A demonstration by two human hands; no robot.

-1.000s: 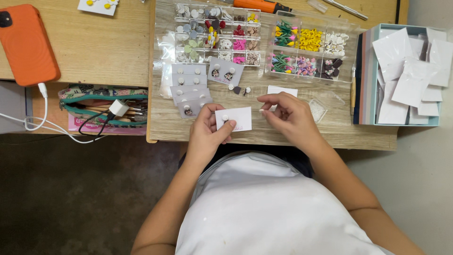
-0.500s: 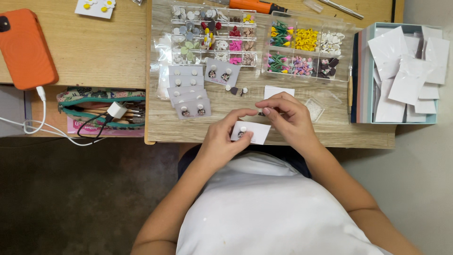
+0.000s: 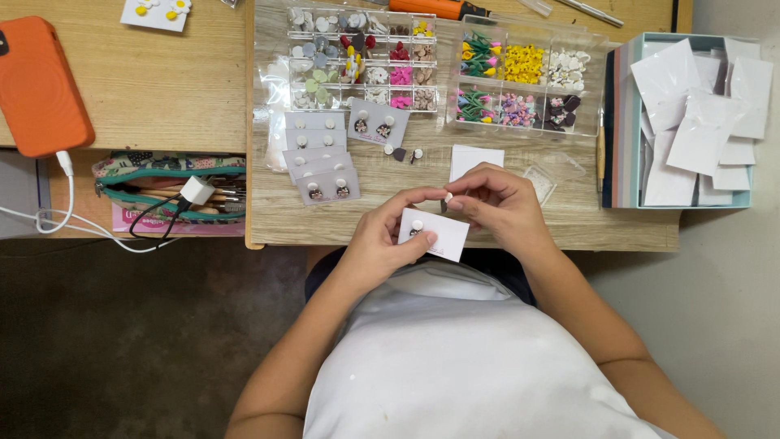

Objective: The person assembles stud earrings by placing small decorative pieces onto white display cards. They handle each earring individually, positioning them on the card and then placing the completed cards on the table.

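The left hand grip pinches a small white rectangular earring card, while the right hand grip, just above, apparently nips a tiny stud.

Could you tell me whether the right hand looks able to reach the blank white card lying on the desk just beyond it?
Probably yes: the right hand sits just short of the blank white card, with nothing between them, though its fingertips pinch a small stud.

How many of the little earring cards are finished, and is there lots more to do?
Done: a fanned stack of filled cards lies on the table, with one more pair card beside it. In hand: the left hand holds a white card with one stud in it, while the right hand pinches a small piece at its top edge. Left: many blank cards in the box and full trays of pieces.
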